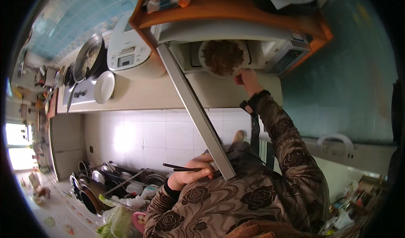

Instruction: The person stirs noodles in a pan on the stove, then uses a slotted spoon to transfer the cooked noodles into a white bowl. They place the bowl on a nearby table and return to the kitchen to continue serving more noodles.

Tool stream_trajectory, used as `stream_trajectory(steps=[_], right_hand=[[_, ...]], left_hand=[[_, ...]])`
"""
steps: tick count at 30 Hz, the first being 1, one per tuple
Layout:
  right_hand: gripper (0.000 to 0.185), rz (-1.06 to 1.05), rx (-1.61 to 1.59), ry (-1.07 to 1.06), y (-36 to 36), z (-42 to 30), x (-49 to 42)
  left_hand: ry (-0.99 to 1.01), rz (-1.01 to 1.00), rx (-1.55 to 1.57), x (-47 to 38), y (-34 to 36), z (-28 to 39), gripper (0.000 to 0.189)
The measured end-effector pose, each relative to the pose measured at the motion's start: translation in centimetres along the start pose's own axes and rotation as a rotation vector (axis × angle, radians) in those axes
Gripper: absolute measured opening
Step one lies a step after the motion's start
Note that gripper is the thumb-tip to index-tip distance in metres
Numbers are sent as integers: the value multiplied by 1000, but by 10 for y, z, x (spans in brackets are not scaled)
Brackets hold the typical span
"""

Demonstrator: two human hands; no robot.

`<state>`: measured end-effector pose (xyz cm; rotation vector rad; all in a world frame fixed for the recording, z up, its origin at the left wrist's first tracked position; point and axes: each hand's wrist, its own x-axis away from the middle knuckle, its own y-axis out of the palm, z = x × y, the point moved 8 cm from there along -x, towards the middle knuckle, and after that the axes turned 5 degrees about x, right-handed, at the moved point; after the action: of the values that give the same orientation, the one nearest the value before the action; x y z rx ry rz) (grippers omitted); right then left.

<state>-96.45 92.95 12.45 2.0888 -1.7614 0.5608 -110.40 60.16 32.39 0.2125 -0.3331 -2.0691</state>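
Note:
A white plate of brown food (223, 57) sits at the mouth of an open microwave oven (259, 56), partly inside it. My right hand (248, 81) is at the plate's near right rim, fingers curled; whether it grips the rim is unclear. The microwave door (196, 111) stands swung out towards my body. Near its free end, my left hand (193, 174) holds a pair of dark chopsticks (182, 168), some of its fingers hidden behind the door.
Left of the microwave stand a rice cooker (129, 53), an empty white plate (104, 87) and a frying pan (89, 57) on the stove. A wooden shelf (221, 12) frames the microwave. Pots on a rack (91, 197) and a leafy vegetable (115, 222) lie at lower left.

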Motion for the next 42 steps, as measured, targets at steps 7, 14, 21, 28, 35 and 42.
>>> stream_trajectory(steps=[7,14,21,28,35,42], right_hand=[[22,-8,-38,40,-89,18,189],[24,265,-12,164,-211,100,365],[23,535,-188,300,-248,166,486],[19,763,-417,272,-244,218,509],[20,872,-467,293,-225,258,465],[18,894,-520,187,-220,284,452]], left_hand=[[-75,-199,-285,-17,7,15,37],[-186,-271,-512,-66,24,5,38],[-176,-59,-750,-118,-13,-7,17],[-1029,-174,-1234,-112,-64,19,37],[-972,-582,-1012,-119,28,-71,32],[-707,-695,-956,-109,64,-113,25]])
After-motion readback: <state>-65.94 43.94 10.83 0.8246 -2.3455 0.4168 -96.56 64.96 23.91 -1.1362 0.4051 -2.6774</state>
